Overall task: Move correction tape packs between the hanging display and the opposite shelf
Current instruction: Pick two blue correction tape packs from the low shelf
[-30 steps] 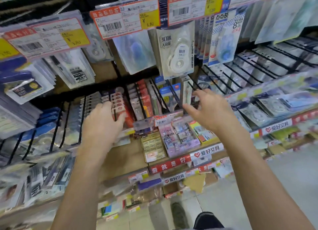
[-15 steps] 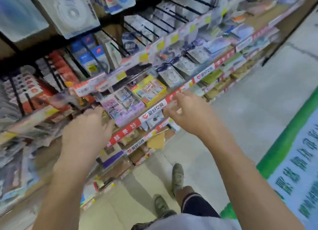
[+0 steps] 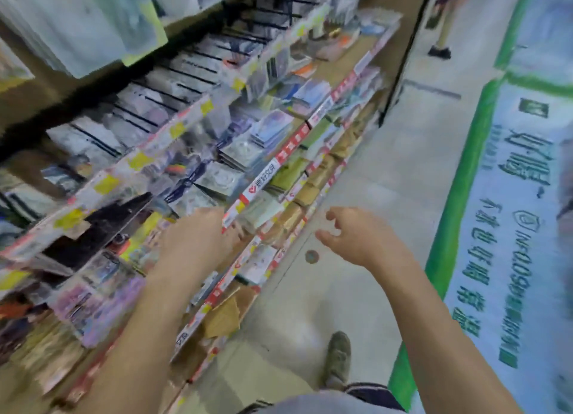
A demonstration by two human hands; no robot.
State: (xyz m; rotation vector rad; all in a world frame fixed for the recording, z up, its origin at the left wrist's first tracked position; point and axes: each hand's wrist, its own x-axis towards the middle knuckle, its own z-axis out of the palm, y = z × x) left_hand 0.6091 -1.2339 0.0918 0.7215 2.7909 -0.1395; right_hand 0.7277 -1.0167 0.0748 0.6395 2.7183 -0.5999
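Item: retail aisle, head view, heavily blurred.

Left hand (image 3: pixel 198 240): lower centre of the frame, extended over the red-and-white price rail (image 3: pixel 288 147) of the shelving. Fingertips are lost among blurred goods just past the rail; whether its grip has closed on anything cannot be told.

Right hand (image 3: pixel 356 237): centre right of the frame, over bare floor (image 3: pixel 356 153), well apart from the shelves. Fingers are loosely curled and spread, thumb apart; nothing is held.

Correction tape packs (image 3: pixel 235 147): clear blister packs, judged to be such stock, are stacked on the shelf at centre frame behind the rail. Hanging packs (image 3: pixel 102 20) on black pegs (image 3: pixel 186 72) fill the upper left of the frame.

Other: green-bordered floor graphic (image 3: pixel 511 196) at right; 1 shoe (image 3: pixel 338 361) at lower centre; a second person's feet (image 3: pixel 438 52) at upper right.

Progress: no pack is seen in transit, and the opposite shelf is not in view. No transfer is evidenced as complete; judged as between pick-ups, with a pack yet to be taken and carried across.
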